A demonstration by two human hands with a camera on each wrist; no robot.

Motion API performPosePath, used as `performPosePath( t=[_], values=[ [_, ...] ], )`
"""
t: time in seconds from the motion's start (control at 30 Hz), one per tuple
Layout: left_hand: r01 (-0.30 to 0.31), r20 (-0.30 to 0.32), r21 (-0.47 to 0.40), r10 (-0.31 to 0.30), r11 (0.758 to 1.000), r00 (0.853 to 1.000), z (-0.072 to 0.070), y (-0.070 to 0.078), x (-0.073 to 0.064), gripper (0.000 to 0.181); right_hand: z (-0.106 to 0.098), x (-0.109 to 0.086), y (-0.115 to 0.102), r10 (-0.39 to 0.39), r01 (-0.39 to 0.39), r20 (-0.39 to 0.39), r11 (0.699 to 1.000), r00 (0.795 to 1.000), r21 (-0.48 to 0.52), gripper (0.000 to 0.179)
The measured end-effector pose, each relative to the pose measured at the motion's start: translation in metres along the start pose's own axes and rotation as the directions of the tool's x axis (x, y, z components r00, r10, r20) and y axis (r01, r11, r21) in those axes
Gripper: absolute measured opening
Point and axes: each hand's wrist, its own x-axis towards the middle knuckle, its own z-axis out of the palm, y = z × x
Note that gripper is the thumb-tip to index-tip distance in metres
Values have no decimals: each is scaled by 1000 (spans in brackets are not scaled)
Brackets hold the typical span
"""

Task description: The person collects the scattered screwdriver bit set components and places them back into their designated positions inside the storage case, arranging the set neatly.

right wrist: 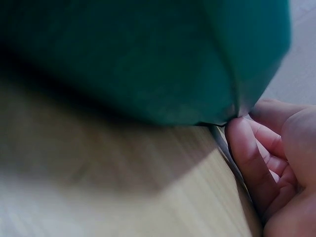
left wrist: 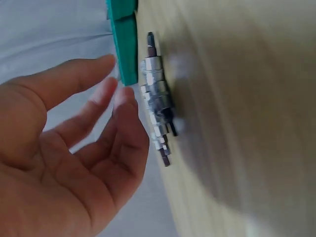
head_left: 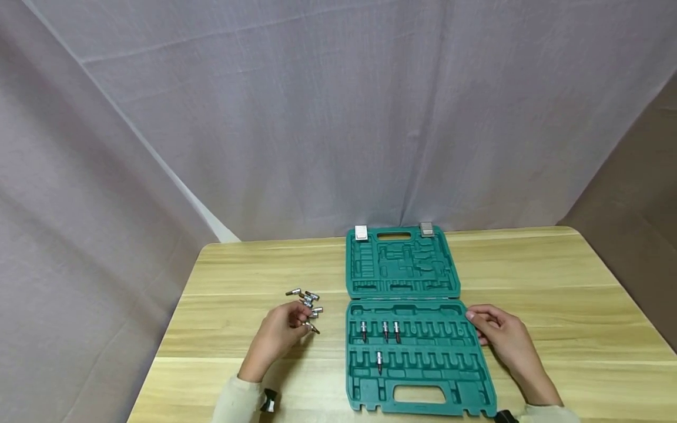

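A green plastic socket case (head_left: 420,346) lies unfolded on the table, with several bit sockets (head_left: 396,332) seated in its lower half. My right hand (head_left: 502,335) grips the right edge of that half, thumb on the rim; in the right wrist view, thumb and finger (right wrist: 244,143) pinch the case edge (right wrist: 197,74). Left of the case, my left hand (head_left: 280,332) hovers beside a small pile of loose chrome bit sockets (head_left: 307,299) with dark tips. The left wrist view shows its fingers loosely bent, a gap between thumb and fingertips, and the bit sockets (left wrist: 155,74) just beyond them.
The case lid (head_left: 402,258) lies back toward the curtain, with two metal latches (head_left: 361,232) on its far edge. Grey cloth (head_left: 317,117) hangs behind and to the left of the wooden table (head_left: 555,282).
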Motion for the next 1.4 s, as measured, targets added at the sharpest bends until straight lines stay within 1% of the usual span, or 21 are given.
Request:
performPosePath(
  t=[0.1, 0.2, 0.3, 0.47, 0.63, 0.8, 0.97, 1.07, 1.33, 1.4],
  values=[
    [50, -36, 9, -50, 999, 998, 2, -2, -2, 23, -1, -1, 0, -6, 6, -8, 1000, 1000, -7, 49],
    [84, -72, 41, -81, 996, 994, 4, -2, -4, 17, -2, -2, 0, -4, 4, -13, 1000, 1000, -12, 49],
    [107, -109, 79, -98, 991, 989, 6, -2, -5, 12, -2, -3, -1, -4, 4, -11, 1000, 1000, -12, 49],
    [133, -141, 108, -117, 985, 983, 11, 0, -7, 16, -3, -3, -4, -21, 21, -9, 1000, 1000, -15, 47],
    [147, -150, 111, -130, 983, 980, 15, 2, -6, 17, -2, -3, -2, -12, 12, -5, 1000, 1000, -9, 48],
    [142, -155, 113, -124, 983, 980, 18, 1, -6, 15, -1, -4, 0, 1, -1, 3, 1000, 1000, -19, 49],
    [146, -141, 97, -131, 985, 981, 16, 1, -6, 9, 0, -3, 0, -6, 6, 1, 1000, 1000, -14, 48],
    [152, -128, 100, -139, 983, 982, 15, 0, -6, 10, 0, -2, -1, -11, 11, 0, 1000, 1000, -10, 48],
    [166, -125, 140, -149, 976, 981, 14, 3, -4, 7, 0, -2, -4, -16, 16, 7, 1000, 1000, 1, 49],
    [160, -125, 147, -143, 976, 982, 14, 4, -4, 8, -1, -3, -5, -20, 20, 5, 1000, 1000, 8, 48]
  ],
)
